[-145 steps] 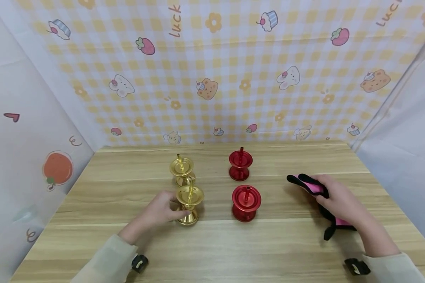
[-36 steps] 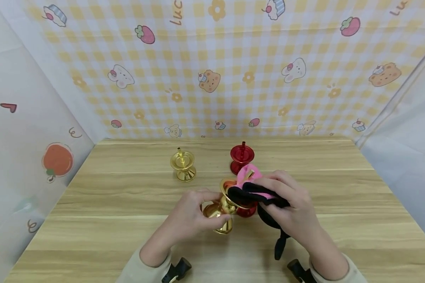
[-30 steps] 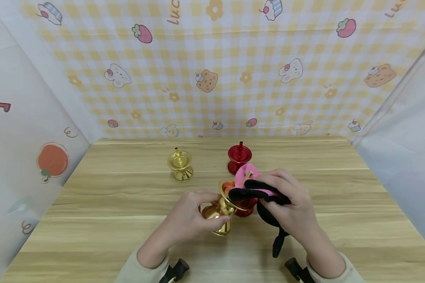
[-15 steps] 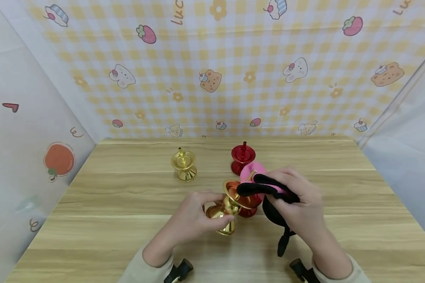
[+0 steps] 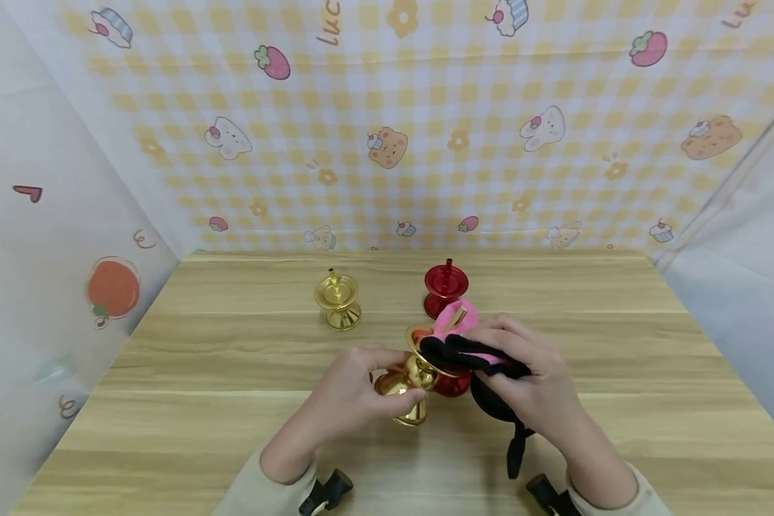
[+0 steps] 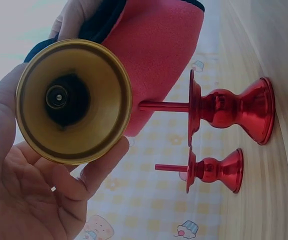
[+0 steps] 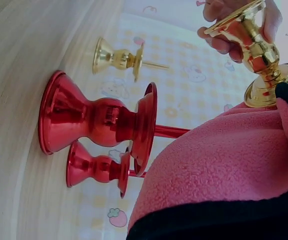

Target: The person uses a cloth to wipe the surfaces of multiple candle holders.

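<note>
My left hand (image 5: 363,385) grips a gold candle holder (image 5: 419,373) by its waist, tilted so its dish leans to the right. In the left wrist view the hollow underside of its base (image 6: 101,107) faces the camera. A pink cloth with black edging (image 5: 458,319) is bunched in my right hand (image 5: 527,370), whose fingers press it into the dish beside the spike. One black-edged corner of the cloth hangs below that hand. Right behind the held piece stands the nearer red candle holder (image 7: 104,122), mostly hidden in the head view.
Another gold candle holder (image 5: 342,315) stands upright at back left. The farther red candle holder (image 5: 440,304) is upright behind the cloth. A wooden table (image 5: 232,430) runs back to a checked curtain (image 5: 335,107), with white cloth walls at both sides.
Since the oldest frame, the left hand has lifted the front gold candle holder and brought it right; the right hand has carried the cloth to it. Lately the cloth shifts slightly over the dish.
</note>
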Action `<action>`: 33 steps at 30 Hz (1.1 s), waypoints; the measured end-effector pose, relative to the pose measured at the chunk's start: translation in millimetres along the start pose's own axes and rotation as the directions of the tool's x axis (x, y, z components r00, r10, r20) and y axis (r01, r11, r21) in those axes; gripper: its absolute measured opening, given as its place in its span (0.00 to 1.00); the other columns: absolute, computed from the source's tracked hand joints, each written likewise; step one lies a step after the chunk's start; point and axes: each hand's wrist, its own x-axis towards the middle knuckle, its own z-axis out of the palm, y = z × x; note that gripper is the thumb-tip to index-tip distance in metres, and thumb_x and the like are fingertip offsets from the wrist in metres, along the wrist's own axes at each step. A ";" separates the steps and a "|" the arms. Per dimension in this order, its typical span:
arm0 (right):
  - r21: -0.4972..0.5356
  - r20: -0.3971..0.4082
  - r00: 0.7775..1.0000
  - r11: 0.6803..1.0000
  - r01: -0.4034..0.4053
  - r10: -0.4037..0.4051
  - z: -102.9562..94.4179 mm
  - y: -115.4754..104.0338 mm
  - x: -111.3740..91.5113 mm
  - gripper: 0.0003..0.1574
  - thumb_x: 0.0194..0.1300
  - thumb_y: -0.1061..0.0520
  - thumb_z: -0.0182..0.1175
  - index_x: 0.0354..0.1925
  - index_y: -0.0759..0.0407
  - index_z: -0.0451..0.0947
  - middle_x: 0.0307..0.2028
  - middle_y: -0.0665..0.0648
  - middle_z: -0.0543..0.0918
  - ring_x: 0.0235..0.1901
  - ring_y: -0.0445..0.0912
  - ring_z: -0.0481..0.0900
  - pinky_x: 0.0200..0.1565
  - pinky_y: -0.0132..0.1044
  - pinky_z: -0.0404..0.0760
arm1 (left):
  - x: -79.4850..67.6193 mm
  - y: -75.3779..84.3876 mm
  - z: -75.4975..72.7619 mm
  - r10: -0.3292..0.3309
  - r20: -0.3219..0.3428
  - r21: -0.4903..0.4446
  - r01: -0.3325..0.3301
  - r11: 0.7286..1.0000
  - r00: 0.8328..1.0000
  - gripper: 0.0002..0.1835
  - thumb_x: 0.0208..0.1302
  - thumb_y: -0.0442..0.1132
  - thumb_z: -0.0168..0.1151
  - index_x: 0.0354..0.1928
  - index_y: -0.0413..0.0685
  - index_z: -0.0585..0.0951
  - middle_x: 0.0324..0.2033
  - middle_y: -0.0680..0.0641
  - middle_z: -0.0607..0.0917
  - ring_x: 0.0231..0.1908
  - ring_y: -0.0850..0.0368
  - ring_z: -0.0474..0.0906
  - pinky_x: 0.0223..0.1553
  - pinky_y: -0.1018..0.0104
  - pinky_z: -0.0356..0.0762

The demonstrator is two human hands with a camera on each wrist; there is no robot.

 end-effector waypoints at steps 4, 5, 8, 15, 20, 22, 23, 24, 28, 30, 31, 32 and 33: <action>0.030 -0.029 0.999 0.999 -0.045 0.046 -0.9 -1.0 -0.4 0.10 0.66 0.59 0.65 0.43 0.63 0.85 0.37 0.58 0.85 0.40 0.39 0.82 0.43 0.22 0.81 | -0.5 1.5 1.2 0.015 0.021 -0.018 -0.014 1.000 1.000 0.14 0.57 0.45 0.72 0.41 0.44 0.88 0.30 0.52 0.86 0.29 0.70 0.72 0.28 0.75 0.77; 0.032 -0.038 0.998 0.998 -0.048 0.049 -1.3 -1.1 -0.3 0.09 0.65 0.60 0.66 0.43 0.63 0.85 0.37 0.57 0.86 0.40 0.39 0.82 0.43 0.22 0.81 | -0.8 2.0 1.5 0.010 0.036 -0.033 -0.008 0.999 0.999 0.14 0.57 0.45 0.72 0.42 0.44 0.88 0.30 0.53 0.87 0.29 0.69 0.72 0.28 0.75 0.78; 0.011 -0.069 0.997 0.999 -0.043 0.044 -2.0 -1.3 -0.1 0.08 0.64 0.61 0.66 0.42 0.64 0.85 0.36 0.56 0.85 0.38 0.38 0.81 0.43 0.21 0.80 | -1.6 3.8 1.5 -0.009 0.075 -0.074 0.015 0.997 0.997 0.14 0.58 0.44 0.71 0.43 0.45 0.88 0.32 0.53 0.88 0.30 0.69 0.73 0.29 0.75 0.79; -0.060 -0.177 0.981 0.994 -0.091 0.079 -4.5 -2.8 1.1 0.10 0.54 0.73 0.68 0.36 0.65 0.84 0.34 0.52 0.86 0.35 0.36 0.79 0.37 0.21 0.76 | -1.0 3.0 2.2 0.001 0.111 -0.086 0.009 0.996 0.994 0.09 0.58 0.44 0.71 0.38 0.48 0.87 0.27 0.57 0.85 0.25 0.71 0.69 0.23 0.77 0.72; -0.131 -0.288 0.951 0.979 -0.154 0.111 -13.2 -4.5 3.9 0.16 0.45 0.79 0.66 0.35 0.70 0.84 0.35 0.44 0.86 0.36 0.34 0.81 0.38 0.21 0.76 | 1.3 2.8 5.5 -0.010 0.150 -0.101 0.025 0.995 0.989 0.09 0.57 0.45 0.71 0.37 0.51 0.88 0.27 0.58 0.85 0.24 0.72 0.67 0.21 0.79 0.67; -0.143 -0.316 0.941 0.974 -0.174 0.121 -19.3 -4.9 5.7 0.17 0.43 0.79 0.66 0.36 0.71 0.84 0.37 0.42 0.87 0.38 0.34 0.82 0.41 0.22 0.77 | 2.2 3.6 6.8 -0.016 0.168 -0.105 0.034 0.994 0.986 0.09 0.57 0.45 0.71 0.38 0.51 0.88 0.29 0.57 0.86 0.25 0.71 0.68 0.22 0.78 0.68; -0.146 -0.321 0.939 0.972 -0.182 0.128 -22.7 -5.0 7.0 0.17 0.43 0.79 0.66 0.36 0.72 0.84 0.37 0.41 0.87 0.38 0.34 0.82 0.40 0.22 0.77 | 2.6 4.1 7.2 -0.019 0.175 -0.106 0.038 0.994 0.984 0.10 0.57 0.45 0.71 0.39 0.51 0.88 0.31 0.57 0.87 0.26 0.71 0.69 0.23 0.78 0.69; -0.154 -0.319 0.938 0.969 -0.191 0.135 -26.3 -5.0 8.2 0.18 0.43 0.80 0.66 0.36 0.72 0.84 0.37 0.40 0.87 0.38 0.34 0.82 0.40 0.22 0.77 | 2.9 4.6 7.4 -0.024 0.180 -0.106 0.044 0.993 0.983 0.11 0.56 0.44 0.71 0.40 0.51 0.88 0.35 0.56 0.89 0.27 0.71 0.70 0.24 0.77 0.71; -0.195 -0.264 0.940 0.943 -0.270 0.214 -39.0 -2.9 16.7 0.20 0.45 0.79 0.67 0.39 0.68 0.86 0.39 0.34 0.85 0.36 0.31 0.80 0.38 0.19 0.74 | 2.2 5.1 6.8 -0.025 0.191 -0.095 0.043 0.995 0.981 0.10 0.55 0.44 0.72 0.38 0.50 0.89 0.44 0.51 0.90 0.32 0.71 0.74 0.30 0.75 0.77; -0.207 -0.202 0.937 0.923 -0.325 0.285 -44.0 -1.0 22.5 0.21 0.48 0.78 0.68 0.42 0.65 0.86 0.39 0.32 0.84 0.36 0.30 0.79 0.37 0.17 0.74 | 1.2 4.9 6.0 -0.016 0.197 -0.085 0.033 0.996 0.980 0.08 0.55 0.44 0.72 0.36 0.51 0.89 0.43 0.52 0.90 0.32 0.71 0.74 0.31 0.75 0.77; -0.197 -0.150 0.936 0.918 -0.344 0.318 -46.1 0.6 25.7 0.21 0.49 0.77 0.68 0.43 0.63 0.86 0.40 0.33 0.84 0.35 0.31 0.79 0.36 0.18 0.75 | 0.6 4.8 5.7 -0.011 0.201 -0.078 0.027 0.997 0.980 0.08 0.55 0.45 0.72 0.36 0.52 0.89 0.40 0.53 0.90 0.32 0.71 0.74 0.31 0.75 0.76; -0.183 -0.088 0.930 0.912 -0.367 0.357 -48.1 1.9 28.7 0.21 0.51 0.76 0.68 0.44 0.62 0.86 0.39 0.34 0.85 0.34 0.32 0.79 0.34 0.19 0.75 | 0.1 4.6 5.4 -0.009 0.203 -0.074 0.025 0.997 0.979 0.08 0.55 0.45 0.73 0.36 0.52 0.89 0.38 0.55 0.90 0.32 0.71 0.73 0.31 0.76 0.75; -0.158 -0.022 0.916 0.903 -0.399 0.401 -50.0 3.1 31.4 0.21 0.53 0.75 0.68 0.45 0.61 0.86 0.40 0.35 0.85 0.34 0.33 0.79 0.33 0.21 0.77 | -0.4 4.5 5.0 -0.008 0.205 -0.067 0.022 0.997 0.979 0.08 0.55 0.45 0.73 0.36 0.53 0.89 0.35 0.57 0.89 0.31 0.71 0.73 0.31 0.76 0.74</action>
